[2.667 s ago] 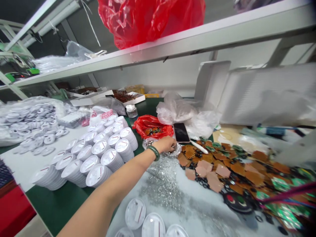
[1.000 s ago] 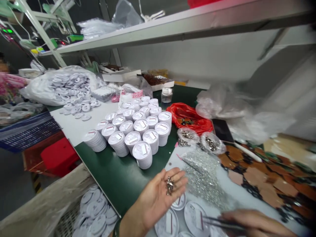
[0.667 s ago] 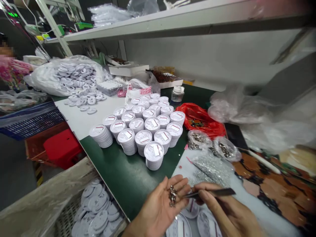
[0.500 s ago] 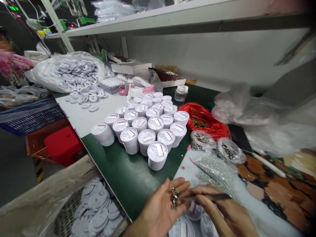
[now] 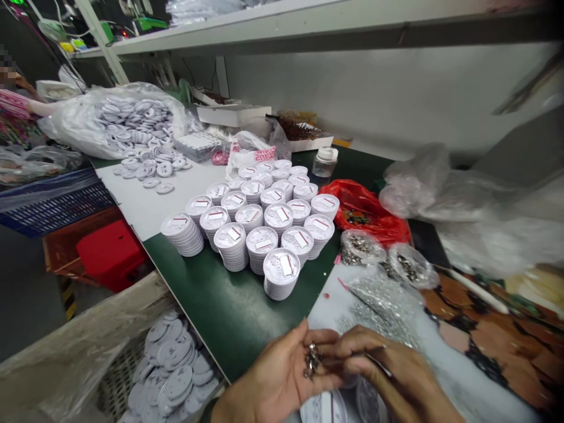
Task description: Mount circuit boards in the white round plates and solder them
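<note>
Head view: your left hand (image 5: 284,373) lies palm up, fingers extended, metal bits (image 5: 312,359) resting in its palm; your right hand (image 5: 399,361), clamped on tweezers (image 5: 384,369), is beside them, above white discs (image 5: 324,406).

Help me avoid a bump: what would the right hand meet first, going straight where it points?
The right hand would probably meet the left hand first, whose upturned palm holds small metal pieces; the hands overlap in view, so any gap is unclear.
</note>
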